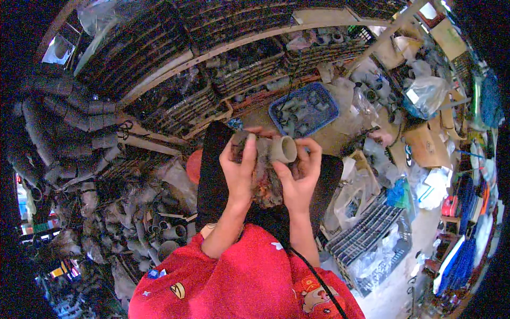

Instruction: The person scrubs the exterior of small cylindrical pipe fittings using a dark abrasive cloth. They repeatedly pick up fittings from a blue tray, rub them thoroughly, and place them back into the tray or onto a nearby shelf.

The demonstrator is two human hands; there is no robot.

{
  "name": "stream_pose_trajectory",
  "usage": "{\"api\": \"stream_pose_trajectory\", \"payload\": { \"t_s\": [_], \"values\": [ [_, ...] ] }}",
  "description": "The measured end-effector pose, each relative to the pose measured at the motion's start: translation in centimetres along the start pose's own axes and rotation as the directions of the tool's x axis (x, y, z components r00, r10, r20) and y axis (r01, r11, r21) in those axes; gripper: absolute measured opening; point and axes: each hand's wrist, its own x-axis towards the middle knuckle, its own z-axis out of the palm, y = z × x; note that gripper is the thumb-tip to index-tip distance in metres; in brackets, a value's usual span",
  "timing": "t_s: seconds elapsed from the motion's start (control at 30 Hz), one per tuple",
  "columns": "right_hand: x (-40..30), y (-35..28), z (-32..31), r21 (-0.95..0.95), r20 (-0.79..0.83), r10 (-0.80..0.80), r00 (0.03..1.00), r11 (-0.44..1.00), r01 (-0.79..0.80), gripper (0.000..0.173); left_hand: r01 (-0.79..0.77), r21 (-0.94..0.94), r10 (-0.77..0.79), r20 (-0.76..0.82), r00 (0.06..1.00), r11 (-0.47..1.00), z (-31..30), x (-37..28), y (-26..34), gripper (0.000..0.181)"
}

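Both hands are held up over the lap, at the middle of the view. My right hand (301,175) grips a short grey plastic pipe fitting (285,149), its round opening turned up and to the right. Curled fingers of my left hand (239,159) hold a dark rounded piece (241,141), partly hidden by the fingers; whether it is joined to the pale fitting I cannot tell. Beneath the hands, a worn brownish cloth or bag (267,187) lies on the dark-clad lap. Just beyond them stands a blue plastic basket (338,113) with several grey pipe fittings inside.
Stacked dark crates (247,75) rise ahead behind a wooden bar. Large grey pipe elbows (87,119) are piled at left, smaller fittings (171,231) below them. A red round object (194,166) is by the left knee. At right are a crate (366,235), plastic bags and a cardboard box (428,145).
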Motion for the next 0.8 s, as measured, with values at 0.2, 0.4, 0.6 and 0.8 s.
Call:
{"api": "stream_pose_trajectory", "payload": {
  "t_s": [0.2,0.4,0.6,0.8],
  "values": [
    [0.3,-2.0,0.2,-0.120,0.059,-0.099,0.993,0.987,0.105,0.058,-0.041,0.056,0.047,-0.111,0.993,0.998,-0.8,0.8,0.0,0.025],
    [1.6,-2.9,-0.7,-0.400,0.318,-0.003,0.948,0.906,0.137,0.049,-0.139,0.242,0.106,0.143,0.984,0.960,-1.7,0.6,1.0,0.017],
    [-0.4,-2.1,0.3,-0.005,-0.025,-0.029,0.999,1.000,0.028,0.043,0.144,-0.454,-0.144,0.035,0.989,0.880,-2.2,2.4,-0.9,0.046],
    [0.1,-1.1,-0.2,-0.382,0.321,-0.046,0.946,0.908,0.174,0.044,-0.049,-0.090,0.062,0.139,0.988,0.995,-2.4,1.9,-0.8,0.036]
  ]
}}
